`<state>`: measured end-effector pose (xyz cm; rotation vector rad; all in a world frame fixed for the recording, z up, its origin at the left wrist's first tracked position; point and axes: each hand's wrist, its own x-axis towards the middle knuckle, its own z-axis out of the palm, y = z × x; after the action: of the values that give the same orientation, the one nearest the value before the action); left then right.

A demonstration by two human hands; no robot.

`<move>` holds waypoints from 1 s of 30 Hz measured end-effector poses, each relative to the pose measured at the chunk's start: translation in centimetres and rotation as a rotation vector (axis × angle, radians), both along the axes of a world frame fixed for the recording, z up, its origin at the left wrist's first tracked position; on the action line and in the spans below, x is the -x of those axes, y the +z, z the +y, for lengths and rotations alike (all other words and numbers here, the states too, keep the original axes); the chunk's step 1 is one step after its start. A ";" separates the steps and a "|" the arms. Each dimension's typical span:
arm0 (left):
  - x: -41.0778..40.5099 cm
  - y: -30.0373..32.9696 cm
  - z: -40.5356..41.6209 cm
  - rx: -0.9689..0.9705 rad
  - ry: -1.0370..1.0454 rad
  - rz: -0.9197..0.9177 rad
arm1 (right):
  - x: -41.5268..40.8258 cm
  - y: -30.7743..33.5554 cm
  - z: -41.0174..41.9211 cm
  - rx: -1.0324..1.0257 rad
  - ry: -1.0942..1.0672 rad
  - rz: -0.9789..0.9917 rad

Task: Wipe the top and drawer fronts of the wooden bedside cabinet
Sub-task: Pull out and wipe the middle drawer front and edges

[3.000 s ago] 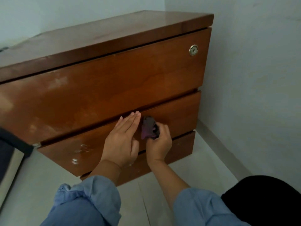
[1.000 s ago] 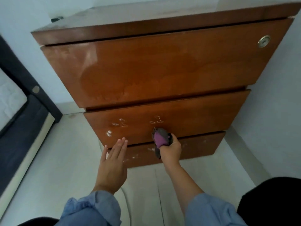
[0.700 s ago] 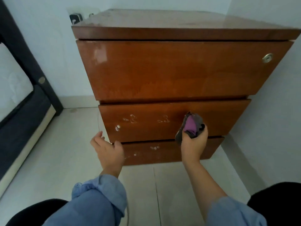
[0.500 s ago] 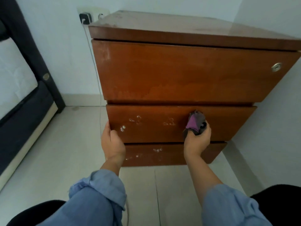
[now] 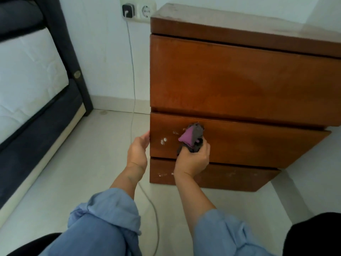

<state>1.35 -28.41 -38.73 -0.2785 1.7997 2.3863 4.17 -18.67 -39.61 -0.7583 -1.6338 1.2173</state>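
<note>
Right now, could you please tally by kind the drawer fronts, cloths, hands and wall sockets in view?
Drawer fronts: 3 (top, middle, bottom)
Cloths: 1
Hands: 2 (left, right)
Wall sockets: 2
Total: 8

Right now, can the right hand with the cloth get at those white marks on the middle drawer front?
Probably yes: the right hand presses the cloth beside the white marks, nothing between.

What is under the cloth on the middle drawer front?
The cloth, bunched in the right hand, presses on the middle drawer front. White marks show left of it; whatever lies beneath the cloth is covered.
</note>
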 end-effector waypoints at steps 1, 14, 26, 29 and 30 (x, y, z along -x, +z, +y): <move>0.1 0.0 -0.3 0.007 -0.013 -0.007 | 0.2 0.0 -0.9 -0.003 0.028 0.009; 0.5 -0.1 -3.3 -0.191 -0.034 -0.139 | 0.4 0.2 -6.3 -0.008 0.495 -0.065; -1.4 -2.2 1.3 0.017 0.127 -0.187 | -4.4 -2.9 7.9 0.318 0.040 -0.126; -1.0 -2.5 1.7 -0.040 0.184 -0.221 | -4.0 -3.2 10.7 0.337 -0.034 -0.083; -1.0 -2.6 1.8 -0.063 0.197 -0.222 | -3.7 -3.4 11.2 0.320 -0.048 -0.079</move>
<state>2.39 -26.64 -41.31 -0.7126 1.6630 2.4191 7.88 -7.44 -42.96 -1.0498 -1.4909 1.4494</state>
